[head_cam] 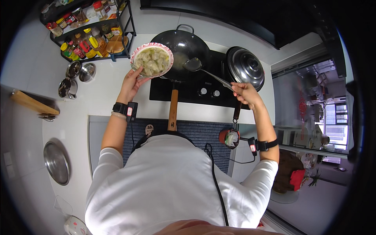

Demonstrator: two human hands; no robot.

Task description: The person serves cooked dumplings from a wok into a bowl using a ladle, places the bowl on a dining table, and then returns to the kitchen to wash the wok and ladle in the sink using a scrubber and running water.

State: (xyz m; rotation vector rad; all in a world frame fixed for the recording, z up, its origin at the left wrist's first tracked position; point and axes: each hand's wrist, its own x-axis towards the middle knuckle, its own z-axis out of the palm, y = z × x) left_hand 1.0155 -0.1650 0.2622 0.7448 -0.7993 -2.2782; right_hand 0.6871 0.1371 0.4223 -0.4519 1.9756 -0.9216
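Note:
My left hand [133, 83] grips the near left rim of a bowl [170, 53] with a red and white patterned edge. Dumplings or wontons in broth with green bits [152, 62] fill it. The bowl is held up beside the left part of a dark wok [195, 44]. Between the fingers of my right hand [245, 93] is the handle of a metal ladle [193, 64], its head over the wok's right side. A little cloudy liquid shows in the wok, whose wooden handle [173, 110] points towards me.
A lidded pan [246, 68] stands on the right of the black gas hob [191, 95]. Seasoning bottles fill a black rack [97, 58] at the upper left. Small metal pots [87, 72] sit below it, and a round metal tray [57, 163] lies on the left counter.

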